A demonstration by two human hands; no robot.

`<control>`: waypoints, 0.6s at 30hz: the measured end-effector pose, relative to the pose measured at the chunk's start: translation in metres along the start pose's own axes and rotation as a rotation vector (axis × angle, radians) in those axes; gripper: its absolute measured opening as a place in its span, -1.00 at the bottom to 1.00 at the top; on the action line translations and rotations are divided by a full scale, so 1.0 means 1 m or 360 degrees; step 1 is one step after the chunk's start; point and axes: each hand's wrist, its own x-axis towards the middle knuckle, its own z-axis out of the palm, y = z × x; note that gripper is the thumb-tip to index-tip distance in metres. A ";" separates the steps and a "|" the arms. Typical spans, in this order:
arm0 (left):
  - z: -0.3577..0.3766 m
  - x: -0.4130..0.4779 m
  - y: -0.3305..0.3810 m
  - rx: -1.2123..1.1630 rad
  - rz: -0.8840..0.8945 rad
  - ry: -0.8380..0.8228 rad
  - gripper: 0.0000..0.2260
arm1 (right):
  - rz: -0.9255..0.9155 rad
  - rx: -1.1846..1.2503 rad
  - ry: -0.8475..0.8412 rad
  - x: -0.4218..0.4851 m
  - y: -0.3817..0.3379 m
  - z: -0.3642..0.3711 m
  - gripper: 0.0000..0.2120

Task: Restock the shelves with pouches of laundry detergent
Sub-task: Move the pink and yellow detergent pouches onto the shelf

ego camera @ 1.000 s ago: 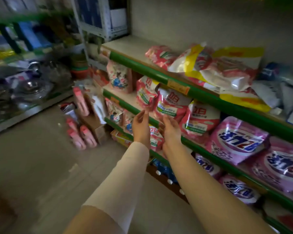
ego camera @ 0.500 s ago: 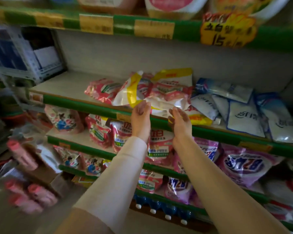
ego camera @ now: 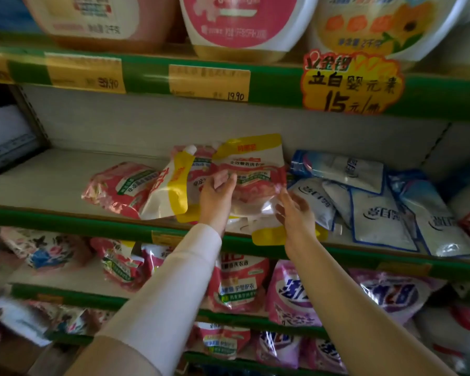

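View: one head-worn wide-angle camera, no second view to overlap.
Facing: forward and slightly down, square onto the middle shelf [ego camera: 65,183].
Nearness: close, at arm's reach; both forearms run in from the bottom edge.
Span: green shelf rails bow with the lens; bottles above are cropped.

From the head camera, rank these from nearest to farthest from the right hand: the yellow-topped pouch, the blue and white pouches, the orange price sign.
1. yellow-topped pouch, just left of the right hand, at its fingertips
2. blue and white pouches, to its right on the same shelf
3. orange price sign, above on the upper shelf edge
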 end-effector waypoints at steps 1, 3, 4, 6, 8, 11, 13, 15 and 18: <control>-0.001 0.007 -0.001 0.0029 0.0026 0.0024 -0.73 | 0.0000 -0.0046 0.0009 0.005 -0.002 0.001 -0.67; -0.003 0.021 -0.002 0.0107 0.0090 0.0104 -0.77 | -0.0069 -0.0161 0.0070 0.020 -0.010 0.001 -0.66; -0.006 0.027 -0.003 0.0142 0.0104 0.0132 -0.76 | -0.0151 -0.0287 0.0104 0.026 -0.013 0.002 -0.69; -0.011 0.039 -0.005 0.0195 0.0064 0.0139 -0.74 | -0.0283 -0.0541 0.0165 0.040 -0.021 0.007 -0.69; -0.014 0.049 -0.010 0.0294 -0.0003 0.0088 -0.70 | -0.0301 -0.0641 0.0177 0.055 -0.025 0.014 -0.65; -0.016 0.060 -0.018 0.0442 -0.0127 0.0003 -0.41 | -0.0209 -0.0751 0.0101 0.074 -0.027 0.022 -0.65; -0.016 0.072 -0.024 0.0526 -0.0194 -0.0056 -0.32 | -0.0112 -0.0777 0.0104 0.085 -0.028 0.024 -0.61; -0.012 0.082 -0.021 0.0627 -0.0232 -0.0161 -0.48 | -0.0014 -0.0684 0.0107 0.094 -0.028 0.024 -0.61; -0.005 0.093 -0.017 0.0742 -0.0187 -0.0268 -0.65 | 0.0072 -0.0658 -0.0031 0.111 -0.026 0.024 -0.62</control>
